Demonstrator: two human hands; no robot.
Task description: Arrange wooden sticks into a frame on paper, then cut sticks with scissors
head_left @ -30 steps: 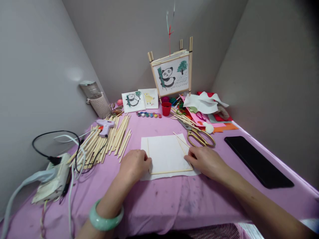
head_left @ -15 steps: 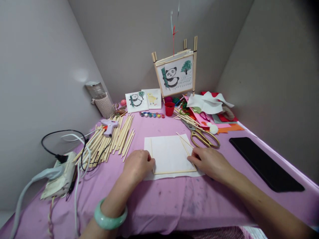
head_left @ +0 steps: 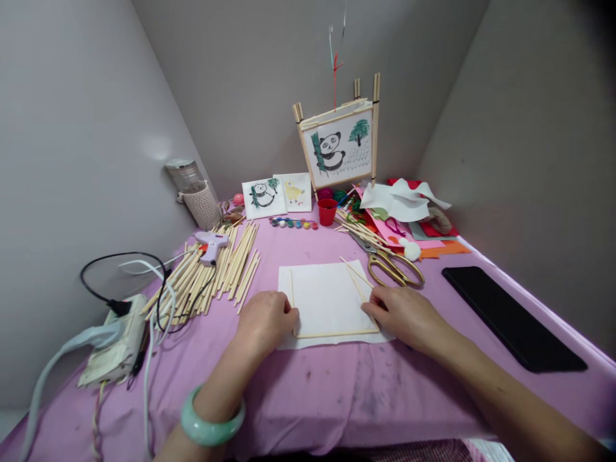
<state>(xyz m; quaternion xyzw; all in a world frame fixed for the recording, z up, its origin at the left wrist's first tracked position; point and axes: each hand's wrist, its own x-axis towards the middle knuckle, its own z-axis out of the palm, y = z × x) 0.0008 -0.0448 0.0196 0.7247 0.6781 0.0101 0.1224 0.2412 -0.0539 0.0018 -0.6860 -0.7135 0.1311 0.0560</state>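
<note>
A white sheet (head_left: 325, 298) lies flat in front of me, with thin wooden sticks along three of its sides. My left hand (head_left: 265, 319) is closed, its thumb and fingertips pressed on the left stick (head_left: 291, 282) near its lower end. The bottom stick (head_left: 337, 333) runs across the near side of the sheet. On the right, my right hand (head_left: 407, 313) is closed with its fingertips at the slanted right stick (head_left: 355, 283). Another loose stick (head_left: 357, 272) runs from those fingers toward the far edge; its near end is hidden by the hand.
Golden-handled scissors (head_left: 394, 268) lie just beyond my right hand. Left are many sticks (head_left: 245, 260), a lilac glue gun (head_left: 212, 245) and a corded power strip (head_left: 113, 343). A black phone-like slab (head_left: 513, 317) lies right. Behind stand a red cup (head_left: 327, 212) and a panda-picture lantern (head_left: 339, 147).
</note>
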